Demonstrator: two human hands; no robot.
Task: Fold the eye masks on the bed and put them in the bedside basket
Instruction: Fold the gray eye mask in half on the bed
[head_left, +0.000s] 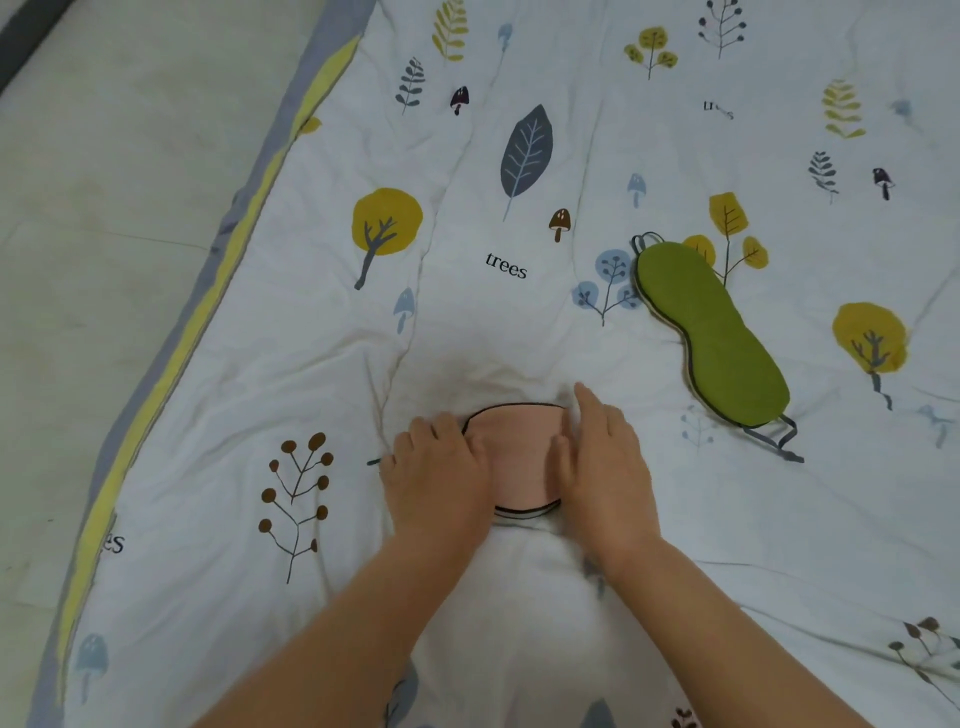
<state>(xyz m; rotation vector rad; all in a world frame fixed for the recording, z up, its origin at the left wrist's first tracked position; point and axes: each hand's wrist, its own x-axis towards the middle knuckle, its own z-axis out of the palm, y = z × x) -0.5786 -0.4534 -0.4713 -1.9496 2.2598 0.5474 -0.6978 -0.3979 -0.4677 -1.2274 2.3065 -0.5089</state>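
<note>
Spread across the bed, a tree-print quilt (519, 322) supports the folded pink eye mask (511, 457), pressed flat by left hand (439, 478) and right hand (605, 467), fingers extended, setting the crease; the green eye mask (711, 332) lies unfolded nearby.

**A bedroom at home**

A white quilt (519, 322) printed with trees, leaves and mushrooms fills the view, its grey-and-yellow border (218, 291) running from 7 toward 12 o'clock. Pale floor tiles (93, 234) lie at 9 o'clock.
</note>
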